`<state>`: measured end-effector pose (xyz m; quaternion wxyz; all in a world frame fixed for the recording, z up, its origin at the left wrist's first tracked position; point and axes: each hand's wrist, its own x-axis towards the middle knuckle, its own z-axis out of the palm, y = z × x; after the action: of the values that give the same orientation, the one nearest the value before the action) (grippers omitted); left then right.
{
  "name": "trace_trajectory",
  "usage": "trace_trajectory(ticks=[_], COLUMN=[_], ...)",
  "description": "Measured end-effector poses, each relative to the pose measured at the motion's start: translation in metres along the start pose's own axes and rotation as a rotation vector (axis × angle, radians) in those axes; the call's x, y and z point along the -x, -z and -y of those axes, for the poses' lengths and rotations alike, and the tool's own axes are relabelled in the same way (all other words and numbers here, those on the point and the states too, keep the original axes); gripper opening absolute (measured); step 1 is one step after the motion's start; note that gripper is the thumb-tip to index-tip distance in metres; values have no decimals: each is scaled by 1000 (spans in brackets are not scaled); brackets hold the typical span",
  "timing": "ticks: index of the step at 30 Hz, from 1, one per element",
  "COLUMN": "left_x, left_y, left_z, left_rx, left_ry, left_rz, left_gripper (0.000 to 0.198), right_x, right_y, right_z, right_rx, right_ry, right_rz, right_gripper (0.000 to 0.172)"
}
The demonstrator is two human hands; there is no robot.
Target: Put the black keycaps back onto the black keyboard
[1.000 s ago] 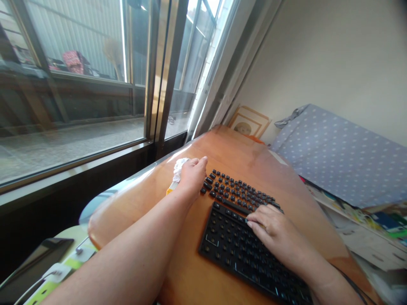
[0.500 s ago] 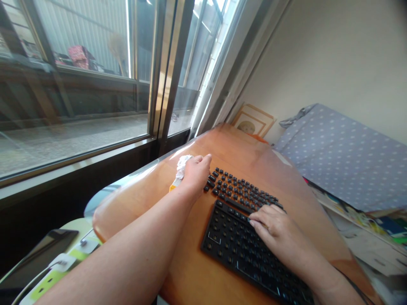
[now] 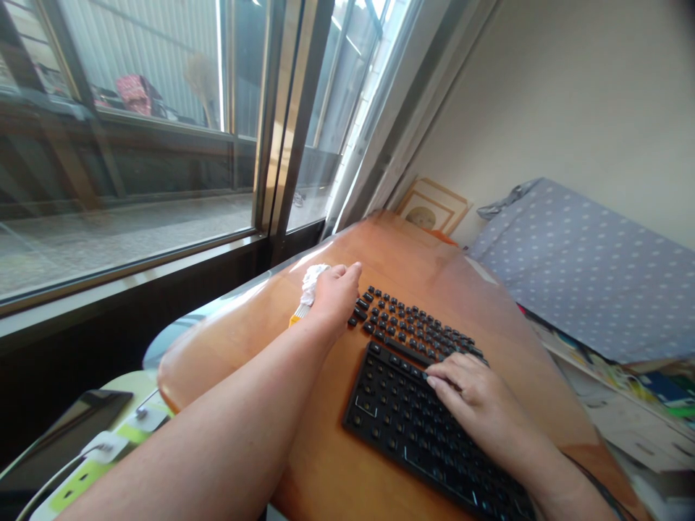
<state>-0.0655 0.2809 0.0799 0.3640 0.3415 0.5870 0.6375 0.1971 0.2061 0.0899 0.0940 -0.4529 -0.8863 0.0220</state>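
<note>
A black keyboard [image 3: 391, 427] lies at a slant on the table, most of its key positions bare and a few keycaps seated along its upper edge. Over that edge is my right hand [image 3: 467, 383], thumb and forefinger pinched on a small black keycap at the row. Several loose black keycaps [image 3: 402, 316] are laid out in rows just beyond the keyboard. My left hand [image 3: 337, 293] is closed at the left end of these rows; what it holds, if anything, is hidden. Against its left side lies a white knitted glove [image 3: 311, 284] with a yellow edge.
The brown wooden table [image 3: 228, 347] runs along a sliding window [image 3: 163, 181]. A green-and-white power strip [image 3: 81, 481] with plugs and a dark tablet-like device [image 3: 70, 434] are at lower left. A framed picture [image 3: 431, 210] and a polka-dot cloth [image 3: 591, 268] stand at the back right.
Almost nothing differs. My right hand has shifted very slightly at the keyboard's upper edge; my left hand stays in place.
</note>
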Motion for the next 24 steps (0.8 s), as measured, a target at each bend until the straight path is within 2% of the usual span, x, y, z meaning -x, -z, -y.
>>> trace_trajectory(ticks=[5,16,24], left_x=[2,4,3], left_y=[0,3,2], left_z=[-2,-6,-4], left_rx=[-4,-8,-6], left_ry=[7,10,1], left_rz=[-4,10,-3], left_gripper=[42,41,41], right_x=[2,2,4], right_y=[-1,-1,1], right_z=[-2,11,7], right_rx=[15,78,-88], right_ry=[13,-15,-82], right_rz=[-11,-18,52], right_gripper=[26,27,26])
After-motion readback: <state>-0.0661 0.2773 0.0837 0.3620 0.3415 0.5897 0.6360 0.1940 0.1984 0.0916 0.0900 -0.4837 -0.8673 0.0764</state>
